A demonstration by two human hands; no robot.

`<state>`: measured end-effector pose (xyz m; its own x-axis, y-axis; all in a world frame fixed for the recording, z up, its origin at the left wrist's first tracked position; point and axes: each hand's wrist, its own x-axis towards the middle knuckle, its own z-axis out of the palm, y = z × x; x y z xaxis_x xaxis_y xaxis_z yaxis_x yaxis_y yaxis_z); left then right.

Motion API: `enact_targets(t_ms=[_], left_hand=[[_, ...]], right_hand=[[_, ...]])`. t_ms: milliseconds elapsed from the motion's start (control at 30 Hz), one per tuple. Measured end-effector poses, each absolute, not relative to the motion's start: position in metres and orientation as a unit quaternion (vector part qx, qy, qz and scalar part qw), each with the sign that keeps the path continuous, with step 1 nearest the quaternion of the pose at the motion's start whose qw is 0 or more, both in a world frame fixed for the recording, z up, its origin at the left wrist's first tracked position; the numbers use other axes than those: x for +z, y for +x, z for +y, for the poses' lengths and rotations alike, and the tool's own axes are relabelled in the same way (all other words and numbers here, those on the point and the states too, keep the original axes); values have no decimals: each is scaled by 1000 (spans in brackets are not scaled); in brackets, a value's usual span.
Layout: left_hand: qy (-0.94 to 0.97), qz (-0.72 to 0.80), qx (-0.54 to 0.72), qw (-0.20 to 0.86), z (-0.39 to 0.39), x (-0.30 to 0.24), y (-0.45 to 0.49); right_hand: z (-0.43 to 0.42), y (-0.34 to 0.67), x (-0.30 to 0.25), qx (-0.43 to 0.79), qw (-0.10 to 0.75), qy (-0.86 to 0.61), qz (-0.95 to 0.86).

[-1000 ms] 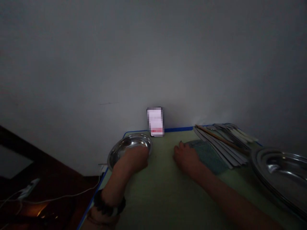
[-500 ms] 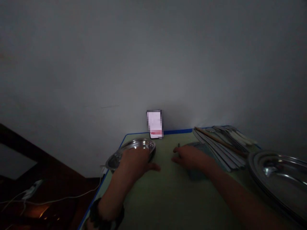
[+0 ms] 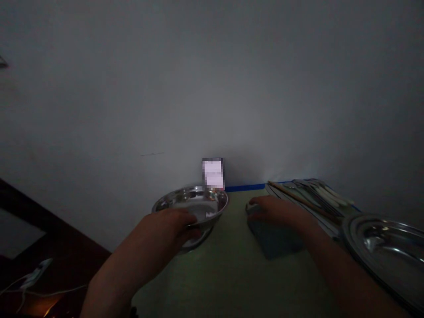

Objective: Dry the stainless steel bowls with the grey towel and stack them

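A shiny stainless-steel bowl (image 3: 218, 210) sits at the left of the table's back edge, near the wall. My left hand (image 3: 168, 229) is closed on its near rim, the thumb low on the outer side. To the right, my right hand (image 3: 276, 210) is closed on the upper part of a dark grey-green cloth (image 3: 278, 245), which hangs or lies below the palm; dim light hides how much touches the table. Between the two hands is a strip of pale green tabletop (image 3: 228, 251).
A phone (image 3: 213, 174) with a lit screen leans on the wall (image 3: 212, 88) behind the bowl. Knives and other long utensils (image 3: 318, 198) lie at the back right. Large metal trays (image 3: 357, 229) stand at the right edge. A power strip (image 3: 38, 271) with cables lies lower left.
My left hand has gone from over the bowl to its near rim, and the bowl has shifted right. My right hand has moved slightly right, and more of the cloth shows beneath it.
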<state>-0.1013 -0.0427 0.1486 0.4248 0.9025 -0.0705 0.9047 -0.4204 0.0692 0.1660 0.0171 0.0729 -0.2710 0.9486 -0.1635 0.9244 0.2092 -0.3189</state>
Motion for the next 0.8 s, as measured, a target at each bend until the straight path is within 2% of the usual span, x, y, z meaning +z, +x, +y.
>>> enact_targets(t_ms=[133,367,467,600,800], left_hand=[[892,452,7,13,-44,133,-68],[939,339,54,-1,-33,85,-18],[950,306,63,3,-28,72,-14],[956,283,63,53,-24,66,-15],[920,334,47,200,-18,76,-29]], right_hand=[[23,190,78,174,40,-595,-784],[16,211,97,304,177,-609,-711],[20,212,98,253,214,-659,-675],[28,214,89,229,144,-676,-685],[29,224,82,210,59,-631,-745]])
